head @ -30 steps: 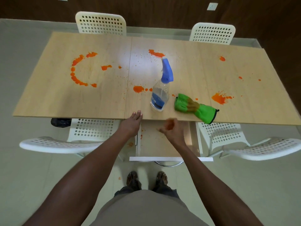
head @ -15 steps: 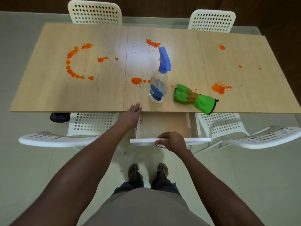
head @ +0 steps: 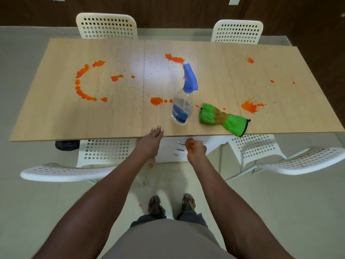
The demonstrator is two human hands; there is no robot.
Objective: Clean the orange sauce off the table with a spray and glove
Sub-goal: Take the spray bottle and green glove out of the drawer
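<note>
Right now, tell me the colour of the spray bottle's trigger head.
Blue, atop the clear spray bottle; the head view shows it.

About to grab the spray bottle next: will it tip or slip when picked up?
The bottle is tall and narrow with a heavy-looking blue trigger head on top, so a sideways nudge could probably topple it. It looks only partly filled, so likely light. The clear plastic looks smooth, and the right hand has orange smears on it, so the grip may slip.
</note>
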